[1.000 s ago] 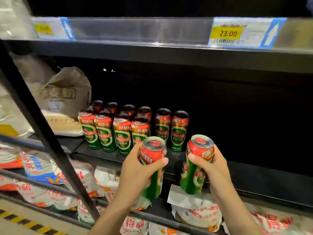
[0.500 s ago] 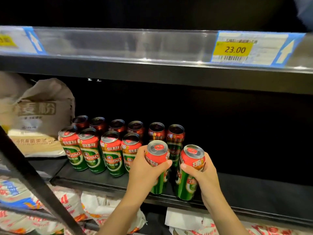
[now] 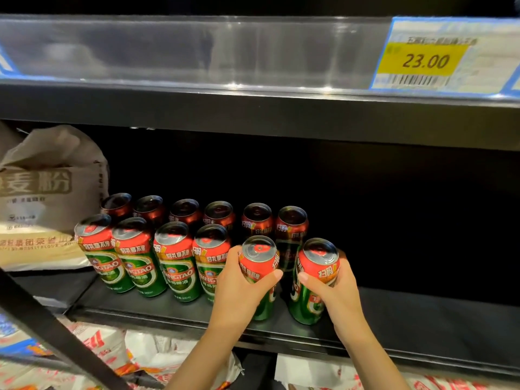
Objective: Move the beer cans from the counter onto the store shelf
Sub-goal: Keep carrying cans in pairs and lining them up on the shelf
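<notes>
The person is setting two beer cans into the shelf's (image 3: 422, 319) front row, left hand (image 3: 239, 291) fingers wrapping one can (image 3: 260, 266), right hand (image 3: 334, 294) gripping the other can (image 3: 315, 277); releasing both upright likely comes next.

The dark, flat metal store shelf (image 3: 422, 325) carried upright red-and-green aluminium beer cans in two rows. The back row (image 3: 202, 213) held six cans in shadow; the front row (image 3: 152, 257) held four, standing close beside one another at the left. Two more red-and-green cans (image 3: 260, 266) stood at the right end of the front row, near the front edge. At the far left a beige paper flour sack (image 3: 47, 175) sat atop a flatter cream flour bag (image 3: 39, 249), just beside the cans.
</notes>
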The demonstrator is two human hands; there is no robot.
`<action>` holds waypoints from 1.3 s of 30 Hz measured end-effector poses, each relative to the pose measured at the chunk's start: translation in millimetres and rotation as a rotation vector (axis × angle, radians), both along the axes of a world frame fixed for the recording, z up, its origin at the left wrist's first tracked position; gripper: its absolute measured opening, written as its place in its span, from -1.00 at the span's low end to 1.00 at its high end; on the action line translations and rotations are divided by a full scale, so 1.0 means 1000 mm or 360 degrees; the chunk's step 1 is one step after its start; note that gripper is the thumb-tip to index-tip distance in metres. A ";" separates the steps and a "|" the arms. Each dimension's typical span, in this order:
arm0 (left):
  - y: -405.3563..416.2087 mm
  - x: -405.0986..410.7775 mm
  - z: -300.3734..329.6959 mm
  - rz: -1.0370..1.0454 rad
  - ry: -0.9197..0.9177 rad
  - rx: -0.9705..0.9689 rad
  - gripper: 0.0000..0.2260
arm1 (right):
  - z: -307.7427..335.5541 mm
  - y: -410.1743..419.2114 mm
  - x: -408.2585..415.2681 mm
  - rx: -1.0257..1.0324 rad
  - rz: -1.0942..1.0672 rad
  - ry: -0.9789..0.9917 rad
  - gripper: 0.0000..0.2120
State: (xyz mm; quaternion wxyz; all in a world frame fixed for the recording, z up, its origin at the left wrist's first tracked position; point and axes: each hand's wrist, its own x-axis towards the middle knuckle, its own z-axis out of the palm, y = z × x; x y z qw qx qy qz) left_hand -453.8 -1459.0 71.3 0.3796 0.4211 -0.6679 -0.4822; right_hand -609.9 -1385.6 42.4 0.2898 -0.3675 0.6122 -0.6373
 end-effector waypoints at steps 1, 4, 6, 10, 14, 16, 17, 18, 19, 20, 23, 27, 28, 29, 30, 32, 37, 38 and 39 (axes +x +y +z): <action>-0.001 -0.001 -0.001 0.0001 -0.0002 -0.0006 -0.56 | -0.001 0.000 0.001 -0.0005 0.0007 0.0023 -0.38; -0.001 -0.003 -0.005 0.0016 0.0018 0.0004 -0.50 | -0.002 0.002 0.002 -0.0009 0.0014 0.0089 -0.33; -0.001 -0.002 -0.010 0.0000 0.0052 0.0001 -0.46 | -0.006 0.003 0.000 0.0015 0.0036 0.0104 -0.30; 0.000 0.001 -0.037 -0.0113 0.0092 -0.0007 -0.29 | -0.029 0.010 -0.006 0.0204 0.0190 0.0171 -0.18; 0.006 0.005 -0.076 -0.0101 -0.0093 0.0046 -0.23 | -0.051 0.014 -0.008 0.0358 0.0209 0.0278 -0.29; 0.006 0.007 -0.090 -0.0077 -0.0250 -0.0059 -0.30 | -0.052 0.013 -0.010 0.0374 0.0197 0.0291 -0.39; 0.005 0.008 -0.094 -0.0062 -0.0294 -0.0113 -0.34 | -0.053 0.012 -0.010 0.0369 0.0195 0.0291 -0.39; 0.004 0.008 -0.097 -0.0042 -0.0306 -0.0139 -0.36 | -0.054 0.012 -0.011 0.0362 0.0199 0.0296 -0.39; 0.003 0.008 -0.099 -0.0025 -0.0298 -0.0145 -0.38 | -0.054 0.012 -0.012 0.0366 0.0202 0.0296 -0.38; 0.003 0.008 -0.101 -0.0007 -0.0285 -0.0140 -0.39 | -0.055 0.012 -0.012 0.0372 0.0203 0.0287 -0.37; 0.004 0.008 -0.104 0.0046 -0.0218 -0.0114 -0.36 | -0.057 0.012 -0.013 0.0361 0.0167 0.0281 -0.41; 0.005 0.005 -0.105 0.0097 -0.0133 -0.0061 -0.32 | -0.058 0.011 -0.009 0.0364 0.0098 0.0285 -0.46; 0.006 0.004 -0.104 0.0119 -0.0117 -0.0054 -0.31 | -0.057 0.011 -0.007 0.0360 0.0083 0.0296 -0.46; 0.007 0.003 -0.104 0.0141 -0.0105 -0.0053 -0.30 | -0.056 0.011 -0.006 0.0357 0.0071 0.0304 -0.45; 0.007 0.003 -0.103 0.0159 -0.0100 -0.0059 -0.28 | -0.056 0.010 -0.005 0.0355 0.0065 0.0305 -0.44; 0.008 0.003 -0.104 0.0164 -0.0112 -0.0092 -0.26 | -0.055 0.011 -0.003 0.0355 0.0064 0.0301 -0.43; 0.007 0.006 -0.109 0.0118 -0.0175 -0.0227 -0.31 | -0.053 0.012 -0.003 0.0375 0.0090 0.0286 -0.44; 0.006 0.007 -0.109 0.0102 -0.0182 -0.0240 -0.34 | -0.053 0.013 -0.004 0.0376 0.0106 0.0278 -0.44; 0.005 0.008 -0.109 0.0080 -0.0179 -0.0245 -0.36 | -0.053 0.014 -0.005 0.0378 0.0126 0.0276 -0.46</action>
